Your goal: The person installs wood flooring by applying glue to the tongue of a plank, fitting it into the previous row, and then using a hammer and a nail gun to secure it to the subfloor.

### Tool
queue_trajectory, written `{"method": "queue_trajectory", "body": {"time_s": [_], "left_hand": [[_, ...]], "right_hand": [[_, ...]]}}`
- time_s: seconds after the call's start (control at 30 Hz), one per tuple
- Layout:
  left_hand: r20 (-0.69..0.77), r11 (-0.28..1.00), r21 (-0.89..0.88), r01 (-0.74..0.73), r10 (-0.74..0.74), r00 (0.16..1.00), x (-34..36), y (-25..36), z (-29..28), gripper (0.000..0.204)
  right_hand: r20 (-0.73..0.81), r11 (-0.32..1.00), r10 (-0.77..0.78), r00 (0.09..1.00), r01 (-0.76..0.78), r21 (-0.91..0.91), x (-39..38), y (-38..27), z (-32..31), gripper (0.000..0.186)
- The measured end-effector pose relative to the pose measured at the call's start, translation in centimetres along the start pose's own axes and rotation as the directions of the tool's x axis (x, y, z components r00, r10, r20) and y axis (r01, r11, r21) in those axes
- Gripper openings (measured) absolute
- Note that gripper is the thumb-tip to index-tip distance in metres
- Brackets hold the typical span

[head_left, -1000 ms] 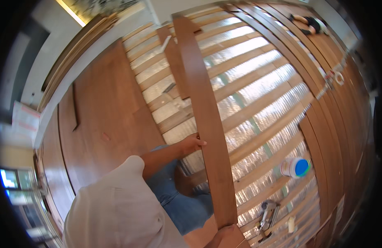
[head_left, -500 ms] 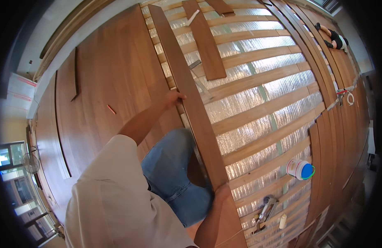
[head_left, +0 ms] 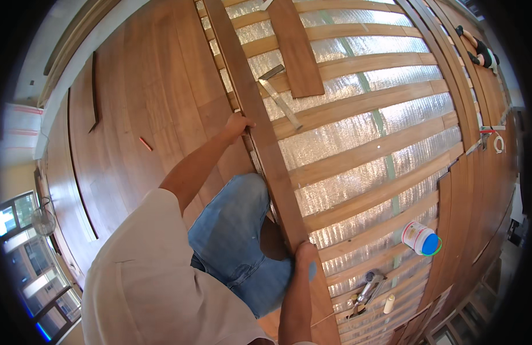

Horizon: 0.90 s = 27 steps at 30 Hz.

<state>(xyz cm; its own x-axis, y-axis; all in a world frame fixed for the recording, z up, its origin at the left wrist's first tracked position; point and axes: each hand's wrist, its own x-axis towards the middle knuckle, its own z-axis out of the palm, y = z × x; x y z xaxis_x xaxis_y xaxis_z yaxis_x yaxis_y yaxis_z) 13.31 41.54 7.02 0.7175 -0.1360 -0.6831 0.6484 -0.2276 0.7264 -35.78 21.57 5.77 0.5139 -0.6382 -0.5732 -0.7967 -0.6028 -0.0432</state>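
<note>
A long brown floorboard (head_left: 269,155) runs away from me beside the edge of the laid wooden floor (head_left: 162,75). My left hand (head_left: 239,125) is closed on its left edge about midway along. At its near end my right hand (head_left: 305,252) grips the board, fingers partly hidden. A narrow gap shows between the board and the laid floor, with joists and foil in it. To the right of the board, a carpenter's square (head_left: 282,103) lies across a joist. Beyond it another, shorter floorboard (head_left: 297,52) rests over the joists.
Pale wooden joists (head_left: 358,161) cross silvery foil on the right. A white bucket with a blue lid (head_left: 420,238), a metal power tool (head_left: 366,293) and a small bottle (head_left: 389,304) stand or lie there. A red pencil-like stick (head_left: 145,144) lies on the laid floor. Another person (head_left: 480,52) is at far right.
The floorboard has shifted left toward the laid floor with both my hands on it, and more of the carpenter's square shows. The whole view has also shifted slightly.
</note>
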Motion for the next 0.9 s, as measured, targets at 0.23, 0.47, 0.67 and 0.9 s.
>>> {"method": "queue_trajectory", "body": {"time_s": [0.23,0.47,0.67,0.9], "left_hand": [[0.037,0.991,-0.137,-0.004,0.009,0.999,0.3,0.3,1.4,0.009],[0.150,0.997,-0.078,-0.014,0.026,0.988,0.9,0.3,1.5,0.022],[0.262,0.974,-0.228,0.012,0.050,0.964,2.0,0.0,2.3,0.030],[0.337,0.940,0.288,0.185,-0.280,0.899,3.7,0.9,-0.4,0.033]], "right_hand": [[-0.114,0.979,0.165,0.980,-0.149,0.143,2.0,1.6,-1.0,0.050],[-0.096,0.970,0.146,0.985,-0.123,0.210,2.7,1.4,-2.3,0.052],[-0.143,0.947,0.283,0.948,-0.252,0.200,4.2,0.7,-2.7,0.052],[-0.058,0.937,0.314,0.948,-0.299,0.182,3.9,-0.4,-0.7,0.047]]}}
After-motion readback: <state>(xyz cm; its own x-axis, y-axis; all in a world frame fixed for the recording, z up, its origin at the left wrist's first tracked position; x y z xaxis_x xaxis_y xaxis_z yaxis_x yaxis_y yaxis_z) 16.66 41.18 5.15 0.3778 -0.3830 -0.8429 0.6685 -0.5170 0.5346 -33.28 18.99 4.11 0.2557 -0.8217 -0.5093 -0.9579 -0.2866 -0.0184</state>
